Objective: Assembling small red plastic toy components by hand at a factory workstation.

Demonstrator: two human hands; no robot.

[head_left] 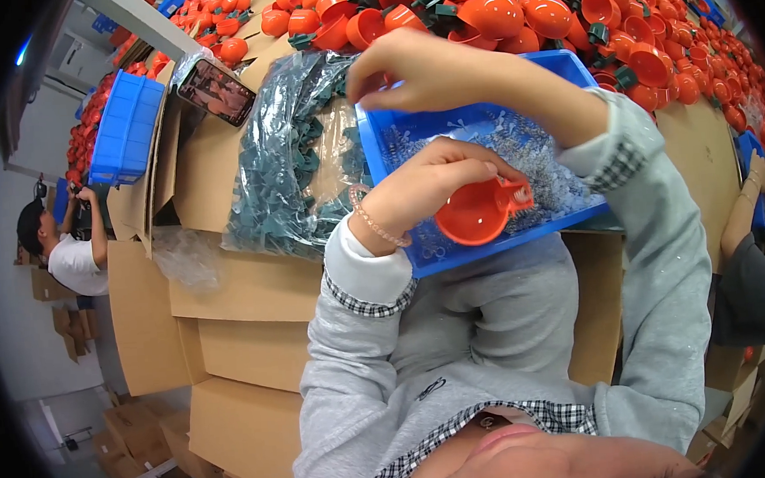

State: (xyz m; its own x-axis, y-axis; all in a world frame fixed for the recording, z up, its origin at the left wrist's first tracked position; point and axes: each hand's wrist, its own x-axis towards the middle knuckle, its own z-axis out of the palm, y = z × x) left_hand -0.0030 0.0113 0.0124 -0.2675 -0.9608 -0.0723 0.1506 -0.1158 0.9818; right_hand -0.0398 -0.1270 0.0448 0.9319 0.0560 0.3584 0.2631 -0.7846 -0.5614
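Note:
My left hand (436, 183) is closed on a small orange-red cup (473, 214), its hollow side showing and a short slotted stub at its right. It holds the cup over the near part of a blue tray (506, 247) filled with small metal springs and wire pieces (531, 164). Crossing above the tray's far left corner, my right hand (411, 69) has its fingers curled and pinched; whatever they hold is hidden. Beneath and left of it lies a clear plastic bag (285, 157) of dark green plastic clips.
Orange-red cups (491, 15), some with green clips, are heaped along the far side. A phone (216, 91) leans by the bag. A blue crate (126, 128) stands at left, above opened cardboard boxes (239, 335). One person (77, 258) works at left, another's arm (744, 208) at right.

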